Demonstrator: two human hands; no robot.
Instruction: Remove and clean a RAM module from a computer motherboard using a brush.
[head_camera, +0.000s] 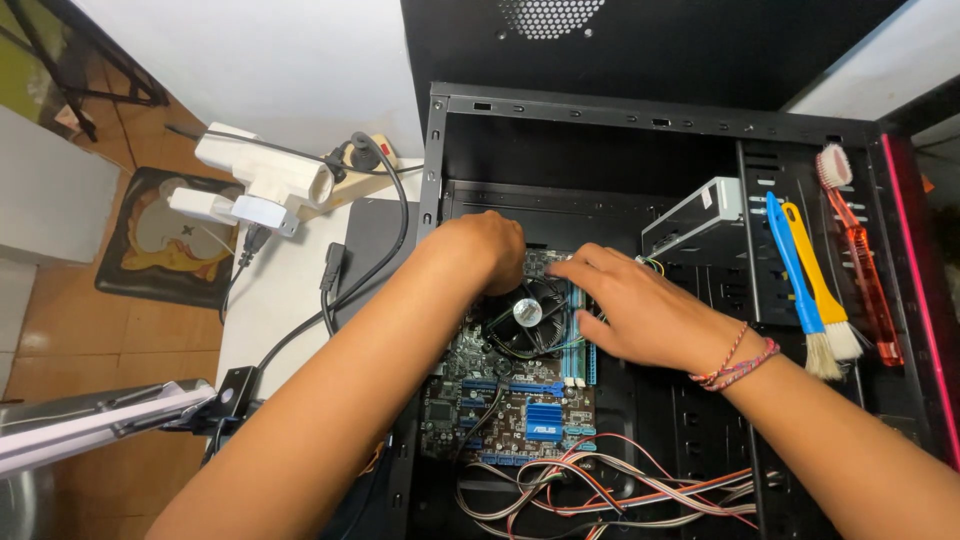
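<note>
Head view, open computer case lying on its side on the white worktop. I have both hands inside it, over the motherboard. My left hand sits at the upper left edge of the round cooler fan, knuckles up; its fingers curl down out of sight, so I cannot tell whether they hold anything. My right hand lies flat and spread just right of the fan, fingers stretched toward the board's top edge, covering the blue memory slots and gripping nothing that I can see.

Step in hand, as I judge it: working at the cooler or its fastenings, one hand bracing the board. The next move calls for even, gentle pressure close to the fan, and care to keep the loose bundle of coloured wires clear (it lies well below both hands).

Three brushes, blue, yellow and orange-handled, rest on the drive cage to the right, untouched.
</note>
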